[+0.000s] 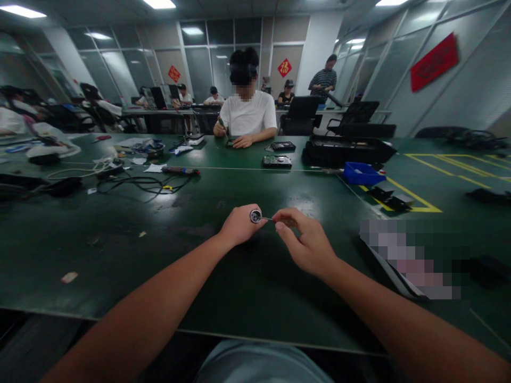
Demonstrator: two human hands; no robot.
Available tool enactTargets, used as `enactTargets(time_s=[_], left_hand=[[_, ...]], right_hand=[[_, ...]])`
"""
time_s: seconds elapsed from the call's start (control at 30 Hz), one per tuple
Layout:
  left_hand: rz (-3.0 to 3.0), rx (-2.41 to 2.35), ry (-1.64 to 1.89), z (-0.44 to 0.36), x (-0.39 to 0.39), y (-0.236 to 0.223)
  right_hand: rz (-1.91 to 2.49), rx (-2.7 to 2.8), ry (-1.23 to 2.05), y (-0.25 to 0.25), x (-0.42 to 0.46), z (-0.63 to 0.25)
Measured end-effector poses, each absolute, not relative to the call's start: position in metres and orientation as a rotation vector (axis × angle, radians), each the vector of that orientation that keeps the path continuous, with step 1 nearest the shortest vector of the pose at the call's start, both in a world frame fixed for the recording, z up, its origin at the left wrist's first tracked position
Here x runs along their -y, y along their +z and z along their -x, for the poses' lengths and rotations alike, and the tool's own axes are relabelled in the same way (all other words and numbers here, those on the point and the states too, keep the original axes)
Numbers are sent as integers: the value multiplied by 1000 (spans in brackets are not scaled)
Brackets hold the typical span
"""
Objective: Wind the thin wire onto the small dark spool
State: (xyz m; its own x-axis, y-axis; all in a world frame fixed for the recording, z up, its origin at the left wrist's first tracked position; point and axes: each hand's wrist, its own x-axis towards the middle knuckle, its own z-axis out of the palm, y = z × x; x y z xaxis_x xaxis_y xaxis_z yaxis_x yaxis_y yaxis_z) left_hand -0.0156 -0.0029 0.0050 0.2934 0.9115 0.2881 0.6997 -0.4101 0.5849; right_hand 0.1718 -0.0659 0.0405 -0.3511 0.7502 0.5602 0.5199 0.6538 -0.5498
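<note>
My left hand (239,224) is closed around a small round piece (255,216) with a pale rim and a dark inside. Its circular face shows at the top of the fist; the rest is hidden in the fingers. My right hand (305,240) is just to the right, thumb and fingertips pinched on a thin metal rod (266,218). The rod's left end reaches the round piece and my left fingers; whether it sits inside the piece I cannot tell. Both hands are over the green table (167,287), near its front edge.
Across the table a person in a white shirt (248,114) works with a tool. Opened hard drives (277,161), a blue bin (363,173) and a black tray (347,150) lie toward the back. Black cables (139,183) and a screwdriver (179,170) are left; a blurred flat object (407,260) is right.
</note>
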Motion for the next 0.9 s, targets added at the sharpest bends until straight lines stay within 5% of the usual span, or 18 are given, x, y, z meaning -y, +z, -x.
enactTargets(time_s=[0.33, 0.9], left_hand=[[-2206, -1477, 850, 16, 4, 6], [-2222, -1469, 805, 16, 3, 3]], right_hand=[[1021, 1627, 570, 28, 54, -170], [1113, 1827, 458, 35, 57, -173]])
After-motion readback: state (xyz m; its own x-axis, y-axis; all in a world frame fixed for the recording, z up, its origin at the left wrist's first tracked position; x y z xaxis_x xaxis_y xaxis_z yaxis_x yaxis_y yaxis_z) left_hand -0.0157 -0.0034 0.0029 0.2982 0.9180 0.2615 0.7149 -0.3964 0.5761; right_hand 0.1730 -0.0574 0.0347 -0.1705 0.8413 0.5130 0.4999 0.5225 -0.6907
